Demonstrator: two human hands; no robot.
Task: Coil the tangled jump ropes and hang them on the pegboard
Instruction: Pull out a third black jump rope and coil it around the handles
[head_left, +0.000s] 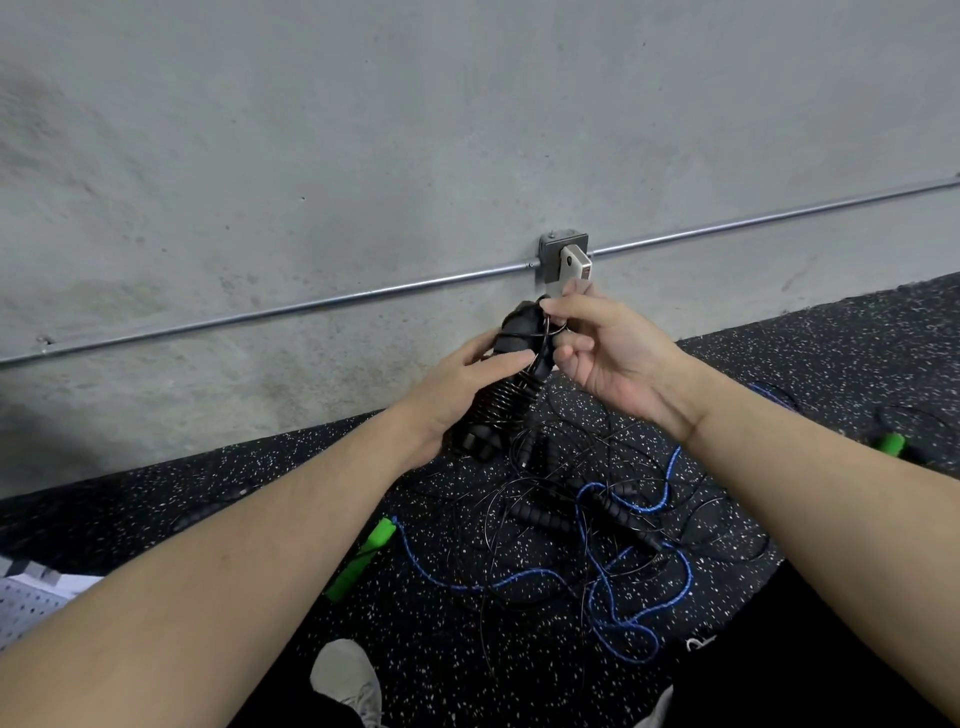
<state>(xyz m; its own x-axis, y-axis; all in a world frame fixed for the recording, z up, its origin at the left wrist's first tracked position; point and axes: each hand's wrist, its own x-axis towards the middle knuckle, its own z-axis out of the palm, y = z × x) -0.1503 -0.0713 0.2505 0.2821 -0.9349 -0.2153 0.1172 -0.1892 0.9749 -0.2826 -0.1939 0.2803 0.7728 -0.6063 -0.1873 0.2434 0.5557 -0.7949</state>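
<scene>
My left hand (457, 395) grips a pair of black jump rope handles (506, 384) with thin black cord wound around them. My right hand (608, 353) pinches the black cord (546, 332) at the top of the bundle, just in front of the wall. Below on the speckled floor lies a tangle of thin black ropes (561, 499) with more black handles, mixed with a blue rope (639, 582) that has green handles (358, 558). A corner of the white pegboard (26, 608) shows at the lower left edge.
A grey concrete wall (363, 156) stands close ahead, with a metal conduit (311, 306) and an outlet box (563, 257) holding a white plug. Another green handle (889, 442) lies at the right. My shoe (345, 675) is at the bottom.
</scene>
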